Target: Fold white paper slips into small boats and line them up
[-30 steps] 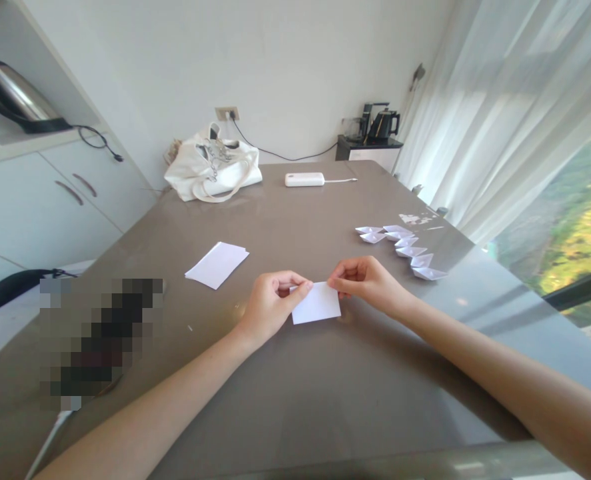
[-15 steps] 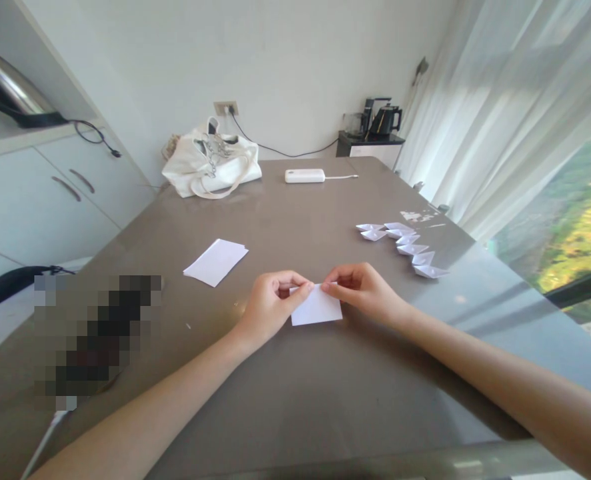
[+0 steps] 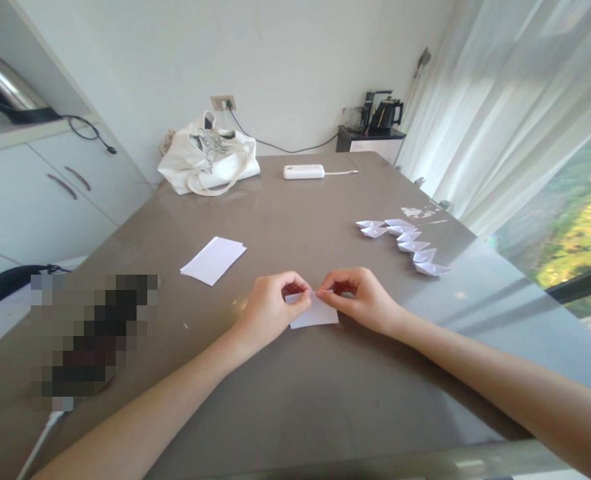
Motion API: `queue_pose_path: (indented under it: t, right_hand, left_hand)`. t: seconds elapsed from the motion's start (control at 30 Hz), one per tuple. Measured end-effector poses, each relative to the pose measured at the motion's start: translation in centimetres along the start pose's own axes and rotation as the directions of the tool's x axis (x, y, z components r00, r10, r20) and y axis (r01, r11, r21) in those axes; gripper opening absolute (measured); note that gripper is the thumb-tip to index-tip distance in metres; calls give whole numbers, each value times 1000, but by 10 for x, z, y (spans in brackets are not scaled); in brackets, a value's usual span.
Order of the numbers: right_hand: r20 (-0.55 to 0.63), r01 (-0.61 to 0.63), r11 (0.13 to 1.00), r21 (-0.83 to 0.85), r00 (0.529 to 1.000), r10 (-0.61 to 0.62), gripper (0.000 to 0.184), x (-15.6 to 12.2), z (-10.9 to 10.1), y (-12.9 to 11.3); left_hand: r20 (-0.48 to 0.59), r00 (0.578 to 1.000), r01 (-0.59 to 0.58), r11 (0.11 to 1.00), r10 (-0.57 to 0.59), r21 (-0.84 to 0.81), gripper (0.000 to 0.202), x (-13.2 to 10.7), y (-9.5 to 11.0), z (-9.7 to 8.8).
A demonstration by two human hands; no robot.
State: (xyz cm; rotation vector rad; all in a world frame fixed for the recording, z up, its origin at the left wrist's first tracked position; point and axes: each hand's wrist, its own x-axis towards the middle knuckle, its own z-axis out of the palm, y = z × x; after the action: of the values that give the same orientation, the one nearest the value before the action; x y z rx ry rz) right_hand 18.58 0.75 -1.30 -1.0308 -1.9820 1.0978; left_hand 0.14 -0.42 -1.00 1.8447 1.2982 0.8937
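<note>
A small white sheet of paper [image 3: 315,315] lies near the middle of the table, its far edge pinched in both hands. My left hand [image 3: 278,303] grips that edge between thumb and forefinger on the left. Close beside it, my right hand [image 3: 358,298] pinches the same edge from the right, the fingertips of the two hands almost meeting. The fingers cover part of the far edge. To the left rests a stack of white paper [image 3: 214,260]. Several folded paper boats [image 3: 409,238] stand in a cluster to the right.
A white bag [image 3: 210,160] and a white power bank [image 3: 304,172] with a short cable sit at the far side of the table [image 3: 295,220]. Paper scraps [image 3: 418,212] lie near the right edge. A blurred-out dark object [image 3: 98,340] with a cable lies at the left.
Both hands' fingertips have come closer together along the paper's far edge. The right hand has shifted slightly left and down. The camera view has moved a little.
</note>
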Motion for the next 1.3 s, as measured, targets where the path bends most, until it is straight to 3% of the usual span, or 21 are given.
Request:
queue_pose_path:
  t: [0.4, 0.57, 0.67, 0.83, 0.97, 1.3]
  right_hand:
    - [-50, -73, 991, 112, 996, 79, 20, 8, -10, 10]
    - [-168, -66, 981, 185, 981, 97, 23, 12, -24, 12]
    - [-237, -65, 975, 212, 965, 116, 25, 15, -33, 12]
    - [-153, -101, 975, 196, 979, 132, 27, 18, -27, 17]
    - [-119, -84, 981, 176, 987, 106, 28, 20, -20, 22]
    - [-188, -104, 949, 297, 968, 165, 28, 26, -19, 24]
  left_hand:
    - [24, 1000, 0, 997, -1, 82, 11, 9, -5, -18]
    - [-108, 994, 2, 988, 15, 152, 12, 18, -20, -36]
    - [-157, 987, 27, 1000, -25, 9, 19, 24, -29, -42]
    - [-85, 996, 20, 978, -39, -207, 30, 23, -24, -22]
    - [-87, 996, -28, 982, 12, -187, 26, 21, -22, -8]
    - [-153, 987, 11, 972, -48, -234, 23, 27, -32, -11]
